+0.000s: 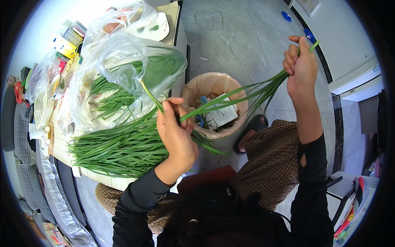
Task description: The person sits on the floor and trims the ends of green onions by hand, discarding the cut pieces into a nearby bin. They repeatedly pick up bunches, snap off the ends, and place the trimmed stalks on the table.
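Observation:
My right hand (304, 68), raised beyond the waste bin, is closed around a small bunch of garlic chives (271, 83). A cut end sticks out past the thumb, and long leaves trail down and leftward over the bin. My left hand (177, 126) pinches a chive stalk (151, 92) with a pale end at the table's edge. A broad leaf (213, 105) spans between the two hands; whether it belongs to the pinched stalk is hidden by my fingers. Below and left of that hand, a big pile of chives (120, 148) lies on the table.
More chives (117, 95) lie in a clear plastic bag (83, 102) on the table (95, 176). The lined waste bin (243, 112) holds scraps and a printed packet (223, 114). Behind the bag are a patterned tray (154, 27), a yellow box (64, 46) and a white basket (43, 106).

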### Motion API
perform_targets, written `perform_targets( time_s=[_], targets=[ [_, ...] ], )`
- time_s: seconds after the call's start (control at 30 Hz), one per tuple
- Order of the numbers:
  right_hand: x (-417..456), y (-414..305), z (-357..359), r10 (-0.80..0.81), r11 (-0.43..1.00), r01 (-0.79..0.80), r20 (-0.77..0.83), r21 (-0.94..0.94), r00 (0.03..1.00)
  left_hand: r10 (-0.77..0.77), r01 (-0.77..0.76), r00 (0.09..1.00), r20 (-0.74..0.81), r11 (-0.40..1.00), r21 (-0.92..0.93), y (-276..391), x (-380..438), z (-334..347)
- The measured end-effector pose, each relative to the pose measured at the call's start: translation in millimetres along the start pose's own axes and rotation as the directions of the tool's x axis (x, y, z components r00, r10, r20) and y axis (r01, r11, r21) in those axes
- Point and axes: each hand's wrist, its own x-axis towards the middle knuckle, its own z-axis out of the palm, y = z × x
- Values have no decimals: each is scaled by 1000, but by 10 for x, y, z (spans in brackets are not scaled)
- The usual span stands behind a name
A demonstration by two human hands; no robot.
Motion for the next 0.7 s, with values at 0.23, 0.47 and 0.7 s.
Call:
perform_targets(
  time_s=[0.23, 0.47, 0.7],
  targets=[
    [-20, -20, -17, 39, 999, -40, 12, 13, 999, 22, -21, 1000, 18, 999, -28, -3, 7, 3],
    [-57, 25, 19, 228, 973, -216, 174, -88, 958, -32, 30, 995, 94, 999, 18, -9, -13, 22],
    [-317, 139, 210, 427, 900, -423, 419, -107, 801, -158, 139, 961, 228, 986, 96, -48, -29, 18]
  ],
)
